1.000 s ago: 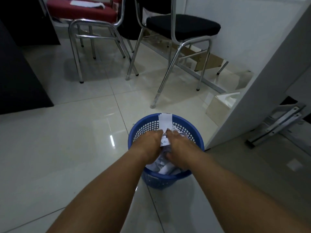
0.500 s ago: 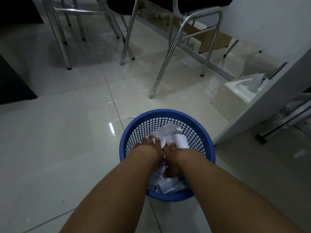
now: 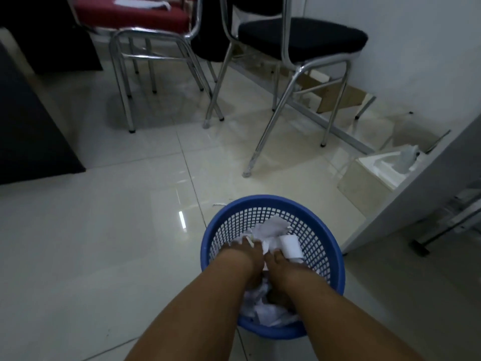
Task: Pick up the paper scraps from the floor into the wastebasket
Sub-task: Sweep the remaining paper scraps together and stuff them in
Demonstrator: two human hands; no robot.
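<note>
A round blue mesh wastebasket (image 3: 322, 230) stands on the white tiled floor, low and right of centre. White paper scraps (image 3: 273, 227) fill it. My left hand (image 3: 244, 254) and my right hand (image 3: 279, 261) are both pushed down inside the basket, side by side, pressed into the scraps. Their fingers are buried in the paper, so their grip is hidden. One thin paper scrap (image 3: 219, 204) lies on the floor just beyond the basket's far left rim.
A red-seated chair (image 3: 130, 16) and a black-seated chair (image 3: 302, 35), both on chrome legs, stand ahead. A white cabinet panel (image 3: 416, 194) rises right of the basket, with a white box (image 3: 374, 168) beside it. Dark furniture (image 3: 28, 131) lines the left.
Both hands have sunk from the basket's rim down into the paper. The view has tilted back up, showing the chair seats again.
</note>
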